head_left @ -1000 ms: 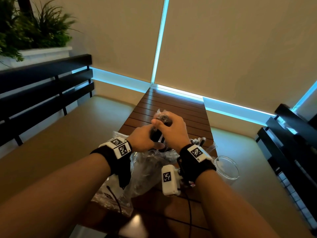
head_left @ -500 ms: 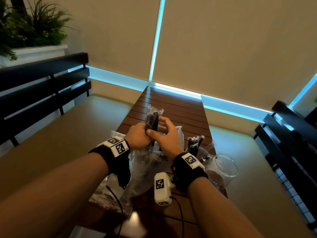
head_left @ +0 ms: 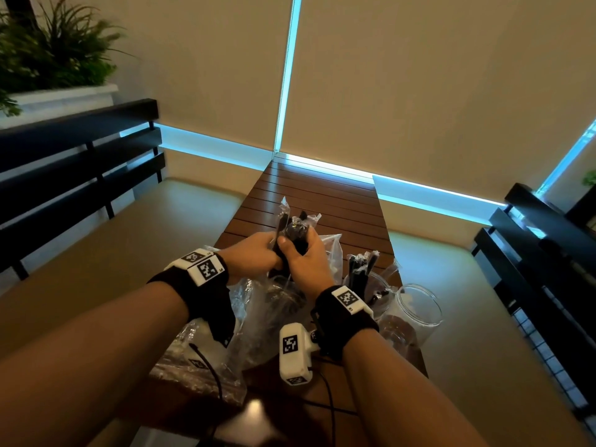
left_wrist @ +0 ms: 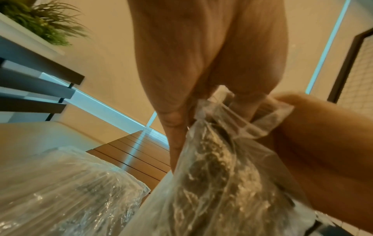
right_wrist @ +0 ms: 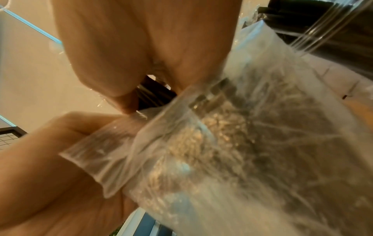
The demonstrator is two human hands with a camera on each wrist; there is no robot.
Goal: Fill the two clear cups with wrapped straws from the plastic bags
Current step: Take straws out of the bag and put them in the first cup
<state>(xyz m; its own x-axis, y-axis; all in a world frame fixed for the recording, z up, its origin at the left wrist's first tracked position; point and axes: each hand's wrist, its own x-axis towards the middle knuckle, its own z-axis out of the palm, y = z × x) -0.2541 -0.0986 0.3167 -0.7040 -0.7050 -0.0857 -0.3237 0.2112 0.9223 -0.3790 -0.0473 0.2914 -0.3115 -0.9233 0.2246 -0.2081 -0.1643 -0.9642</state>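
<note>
Both hands clamped on the straw bundle (head_left: 292,233), upright above the bag (head_left: 277,304): left hand (head_left: 254,256) low, right hand (head_left: 306,256) nearer the cups (head_left: 416,304), just right on the desk (head_left: 322,195).

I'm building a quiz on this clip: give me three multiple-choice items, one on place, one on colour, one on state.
1. Where is the cup with straws?
A. on the table, right of the hands
B. on the left bench
C. on the floor

2. What colour are the straws in the bundle?
A. white
B. black
C. red

3. How does the other cup stand?
A. empty
B. packed with straws
C. lidded

Key: 1 A, it stands on the slatted table; 2 B, dark through clear wrap; 3 A, no straws in it.
</note>
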